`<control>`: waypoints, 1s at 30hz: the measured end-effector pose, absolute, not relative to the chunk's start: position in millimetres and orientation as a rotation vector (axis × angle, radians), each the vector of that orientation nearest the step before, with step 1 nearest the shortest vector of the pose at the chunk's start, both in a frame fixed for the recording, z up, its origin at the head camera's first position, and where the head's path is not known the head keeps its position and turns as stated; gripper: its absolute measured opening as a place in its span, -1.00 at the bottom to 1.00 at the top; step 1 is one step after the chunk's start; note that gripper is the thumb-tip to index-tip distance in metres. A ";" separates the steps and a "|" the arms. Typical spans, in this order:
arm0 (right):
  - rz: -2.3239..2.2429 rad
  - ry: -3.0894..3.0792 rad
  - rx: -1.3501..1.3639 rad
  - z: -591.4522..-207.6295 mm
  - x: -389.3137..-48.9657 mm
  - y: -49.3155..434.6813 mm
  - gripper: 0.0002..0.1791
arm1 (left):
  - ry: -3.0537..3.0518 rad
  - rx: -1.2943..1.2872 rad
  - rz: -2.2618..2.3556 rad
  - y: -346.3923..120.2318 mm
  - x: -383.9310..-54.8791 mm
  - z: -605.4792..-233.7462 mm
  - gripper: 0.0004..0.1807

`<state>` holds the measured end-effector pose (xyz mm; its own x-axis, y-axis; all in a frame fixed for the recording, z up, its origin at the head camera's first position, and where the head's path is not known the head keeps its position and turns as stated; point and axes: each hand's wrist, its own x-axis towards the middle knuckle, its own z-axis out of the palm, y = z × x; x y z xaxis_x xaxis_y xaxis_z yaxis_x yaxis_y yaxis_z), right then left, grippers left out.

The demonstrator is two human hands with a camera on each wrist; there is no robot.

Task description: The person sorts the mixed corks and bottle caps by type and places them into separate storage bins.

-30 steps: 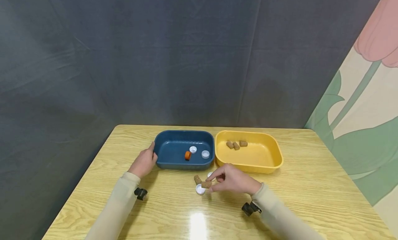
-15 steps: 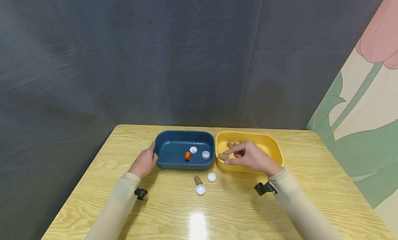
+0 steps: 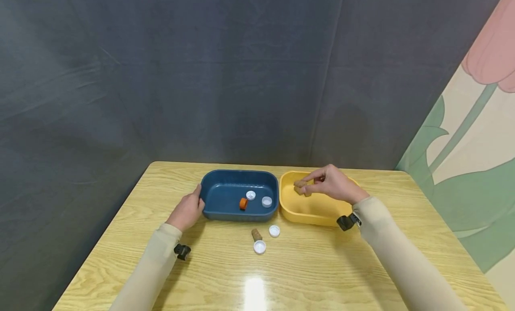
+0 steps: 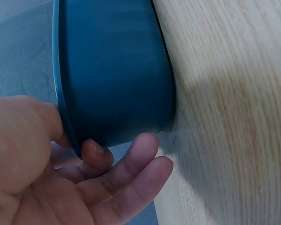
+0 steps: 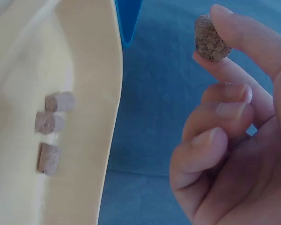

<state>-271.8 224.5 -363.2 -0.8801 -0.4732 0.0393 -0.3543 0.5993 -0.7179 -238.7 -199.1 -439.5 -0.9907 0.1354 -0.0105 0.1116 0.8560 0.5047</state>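
Right of centre in the head view, the right hand (image 3: 337, 185) pinches a cork (image 5: 210, 41) above the yellow tray (image 3: 318, 208), which has wide room towards the right edge of the worktop (image 3: 394, 190). The left hand (image 3: 187, 210) grips the left edge of the blue tray (image 3: 221, 203).

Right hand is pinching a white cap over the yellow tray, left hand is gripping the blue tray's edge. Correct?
Not quite: the held thing is wrong. The right wrist view shows the right hand pinching a brown cork. The rest stands: it is over the yellow tray, and the left hand grips the edge of the blue tray.
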 end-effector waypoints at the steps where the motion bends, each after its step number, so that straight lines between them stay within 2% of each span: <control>1: -1.141 2.670 -0.676 -363.3 -274.0 225.4 -0.76 | 2.980 0.198 0.808 -198.9 -238.4 -439.2 -0.34; 10: -1.043 2.708 -0.598 -371.9 -296.3 230.3 -0.70 | 2.986 0.205 0.800 -198.5 -237.1 -436.8 -0.34; 17: -0.931 2.732 -0.615 -382.3 -314.6 227.9 -0.73 | 2.985 0.191 0.789 -197.9 -238.9 -437.5 -0.34; 30: -0.867 2.657 -0.462 -398.3 -337.1 218.8 -0.73 | 2.997 0.201 0.788 -199.8 -239.4 -437.6 -0.35</control>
